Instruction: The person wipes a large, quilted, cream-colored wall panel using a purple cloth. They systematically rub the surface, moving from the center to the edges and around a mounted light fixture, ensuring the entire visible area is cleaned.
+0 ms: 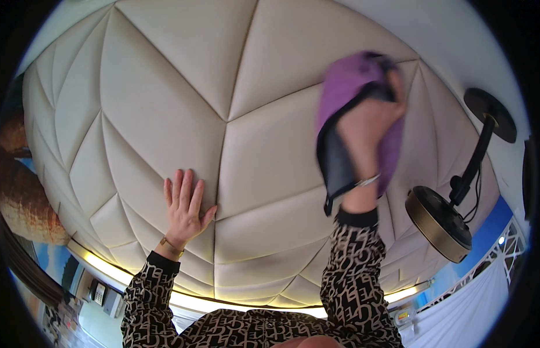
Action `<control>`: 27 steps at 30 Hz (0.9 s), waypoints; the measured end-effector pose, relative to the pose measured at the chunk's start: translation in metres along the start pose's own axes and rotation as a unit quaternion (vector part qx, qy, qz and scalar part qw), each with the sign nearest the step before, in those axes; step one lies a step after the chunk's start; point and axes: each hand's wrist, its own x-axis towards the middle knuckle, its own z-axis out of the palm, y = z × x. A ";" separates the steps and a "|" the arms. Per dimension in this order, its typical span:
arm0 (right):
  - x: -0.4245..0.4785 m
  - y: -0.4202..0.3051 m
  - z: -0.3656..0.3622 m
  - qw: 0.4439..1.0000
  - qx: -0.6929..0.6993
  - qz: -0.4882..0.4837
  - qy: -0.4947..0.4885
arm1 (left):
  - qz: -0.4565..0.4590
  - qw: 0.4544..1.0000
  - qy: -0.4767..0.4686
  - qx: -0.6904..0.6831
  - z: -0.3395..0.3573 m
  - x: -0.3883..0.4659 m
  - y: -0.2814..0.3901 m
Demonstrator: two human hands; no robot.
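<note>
A padded, cream leather-look panel (270,161) with stitched leaf-shaped sections fills most of the view. My left hand (184,209) lies palm down against it, left of the centre seam, fingers a little apart and nothing held. Higher up on the right, my right hand (368,126) has hold of a purple cloth (346,85) with a dark border and a grey underside. The cloth is against or very close to the panel; motion blur hides the exact contact. Some of my right fingers are lost in the blur and folds.
To the right, a black wall lamp (476,169) with a gold drum head juts in near my right forearm. A lit strip (191,300) runs under the panel's lower edge. At lower left are a desk telephone (97,293) and a dark curtain (30,269); white fabric (470,300) hangs at lower right.
</note>
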 end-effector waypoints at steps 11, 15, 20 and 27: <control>-0.047 -0.142 -0.005 0.940 0.157 -0.223 -0.205 | -0.002 1.000 0.004 -0.020 0.008 -0.004 -0.005; 0.040 -0.135 0.036 0.965 0.072 -0.230 -0.107 | -0.007 0.999 0.010 -0.030 0.002 0.004 0.001; 0.067 -0.141 0.058 0.978 0.031 -0.202 -0.050 | -0.003 0.999 0.031 -0.037 0.004 0.004 -0.004; -0.075 -0.155 -0.015 0.943 0.068 -0.237 -0.225 | 0.009 0.998 0.039 -0.044 0.016 -0.003 -0.004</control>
